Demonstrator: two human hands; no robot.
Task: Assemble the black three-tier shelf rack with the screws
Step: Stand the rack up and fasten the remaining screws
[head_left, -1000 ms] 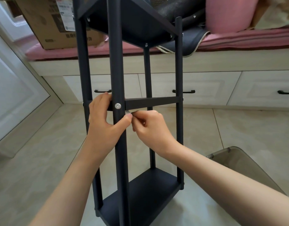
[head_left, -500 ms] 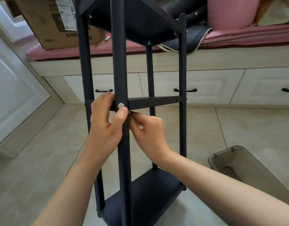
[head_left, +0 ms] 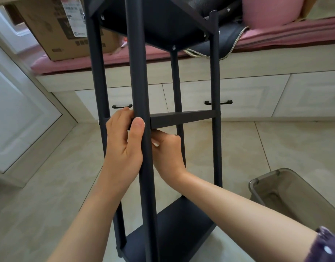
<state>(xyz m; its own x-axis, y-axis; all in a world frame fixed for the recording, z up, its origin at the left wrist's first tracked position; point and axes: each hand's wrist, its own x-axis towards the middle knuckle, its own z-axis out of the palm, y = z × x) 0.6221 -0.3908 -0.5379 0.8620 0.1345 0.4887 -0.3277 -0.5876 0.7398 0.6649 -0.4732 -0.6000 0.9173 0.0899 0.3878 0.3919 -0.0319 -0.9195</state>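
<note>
Left thumb now covers the rack screw.

The shelf rack is matte black, with small silver screws. A brown cardboard box bearing a white label sits on a pink cushion. The drawers are cream with black handles. The floor tiles are mottled beige. The bin is translucent grey. The sleeve is purple with pale dots.

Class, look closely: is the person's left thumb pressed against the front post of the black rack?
Yes: the left hand lays its thumb on the front post at crossbar height.
</note>
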